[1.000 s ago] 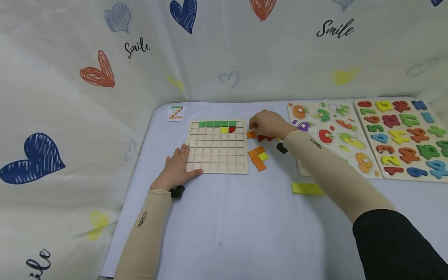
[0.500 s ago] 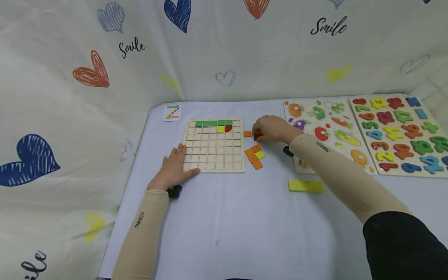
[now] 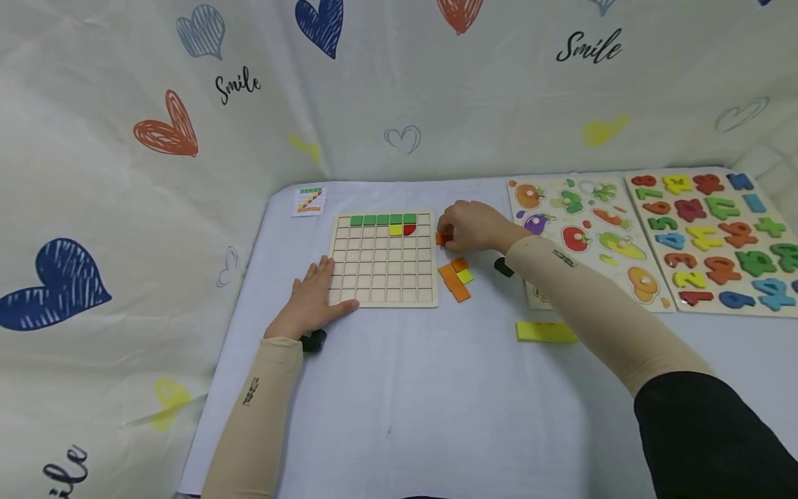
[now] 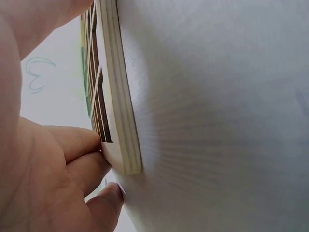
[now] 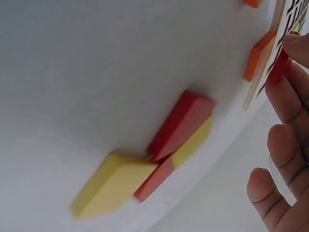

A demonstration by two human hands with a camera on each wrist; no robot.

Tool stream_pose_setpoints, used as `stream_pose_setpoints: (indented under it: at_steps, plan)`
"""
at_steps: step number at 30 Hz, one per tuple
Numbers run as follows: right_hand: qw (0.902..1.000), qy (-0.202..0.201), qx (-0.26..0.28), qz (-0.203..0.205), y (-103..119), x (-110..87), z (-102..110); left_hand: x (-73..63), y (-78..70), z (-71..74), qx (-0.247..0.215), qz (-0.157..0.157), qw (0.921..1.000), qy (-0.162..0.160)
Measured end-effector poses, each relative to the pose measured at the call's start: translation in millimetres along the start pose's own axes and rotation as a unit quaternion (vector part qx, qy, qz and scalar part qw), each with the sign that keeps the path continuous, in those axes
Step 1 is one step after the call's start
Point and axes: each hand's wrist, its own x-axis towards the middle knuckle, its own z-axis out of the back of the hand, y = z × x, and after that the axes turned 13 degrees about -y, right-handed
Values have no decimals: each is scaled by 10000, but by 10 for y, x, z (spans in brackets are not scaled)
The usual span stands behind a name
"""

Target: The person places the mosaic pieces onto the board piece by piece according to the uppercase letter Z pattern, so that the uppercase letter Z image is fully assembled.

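Note:
A wooden grid board [image 3: 383, 274] lies on the table, its top row holding several green tiles [image 3: 383, 220]. Below them sit a yellow square [image 3: 395, 229] and a rounded red tile [image 3: 409, 229]. My left hand [image 3: 307, 294] rests along the board's left side, fingers spread, thumb by the near edge; its fingertips touch the rim in the left wrist view. My right hand [image 3: 472, 225] pinches a red tile [image 5: 280, 67] between thumb and forefinger, just right of the board. An orange tile [image 5: 259, 57] lies beside the board, under that hand.
Orange tiles [image 3: 454, 283] and a yellow one lie right of the board. Red tiles [image 5: 183, 123] and yellow tiles [image 5: 111, 186] lie near the right hand. A pattern card [image 3: 309, 202], vegetable puzzle [image 3: 548, 267], number puzzle [image 3: 679, 239] and yellow-green bar [image 3: 546, 332] surround them.
My right hand has picked a red tile from the pile and moved left with it, toward the board. The left hand stays on the board's side.

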Motion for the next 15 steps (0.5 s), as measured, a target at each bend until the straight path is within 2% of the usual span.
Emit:
stream_pose_setpoints:
  at_steps: [8, 15]
  plan:
    - [9994, -132, 186, 244, 286, 263, -125, 4, 36, -11, -39, -52, 10000, -36]
    - [9982, -319, -11, 504, 500, 469, -286, 2, 15, 2, -101, -30, 9999, 0]
